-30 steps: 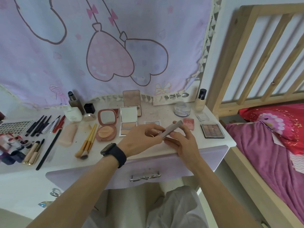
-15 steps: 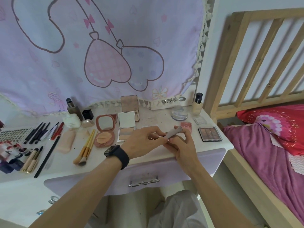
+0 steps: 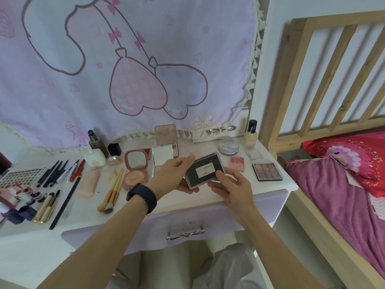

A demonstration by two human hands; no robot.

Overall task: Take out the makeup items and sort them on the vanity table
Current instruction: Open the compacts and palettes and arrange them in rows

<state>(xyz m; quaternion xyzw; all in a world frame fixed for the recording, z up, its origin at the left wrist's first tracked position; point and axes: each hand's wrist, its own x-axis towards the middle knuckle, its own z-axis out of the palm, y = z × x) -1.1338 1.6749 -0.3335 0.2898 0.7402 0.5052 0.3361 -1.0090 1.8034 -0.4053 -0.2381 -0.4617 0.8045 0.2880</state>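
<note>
White and crowded, the vanity table (image 3: 208, 203) sits under a lilac curtain (image 3: 125, 59), beside a wooden bed frame (image 3: 312, 80).

Nearest, both hands hold one dark flat case (image 3: 205, 170) just above the tabletop, its label side up. The left hand (image 3: 175, 176), a black band (image 3: 142, 197) on its wrist, grips the case's left end, thumb on top and fingers beneath. The right hand (image 3: 233, 188) pinches the near right corner. Neither hand is free, and the case is not set down yet.

Just left of the left hand lie a round pink compact (image 3: 135, 170), open with its mirror up, and yellow-handled brushes (image 3: 112, 190). Further left are a long black brush (image 3: 65, 203), black and red pencils (image 3: 58, 172), and a cluster of small pots and tubes (image 3: 23, 195) by the table's edge. Right of the right hand sit a small pink case (image 3: 237, 163) and an eyeshadow palette (image 3: 267, 171).

Beyond the hands stand a white mirrored compact (image 3: 163, 156), a taller palette (image 3: 166, 134) against the curtain, a white bottle (image 3: 94, 158), a clear jar (image 3: 228, 147) and a foundation bottle (image 3: 251, 134).

Sorting looks well advanced: pencils, brushes and palettes already lie in loose groups. The held case seems the piece now being placed, likely among the palettes on the right. Whether more items remain in the drawer (image 3: 187, 224) below cannot be told; it looks closed.
</note>
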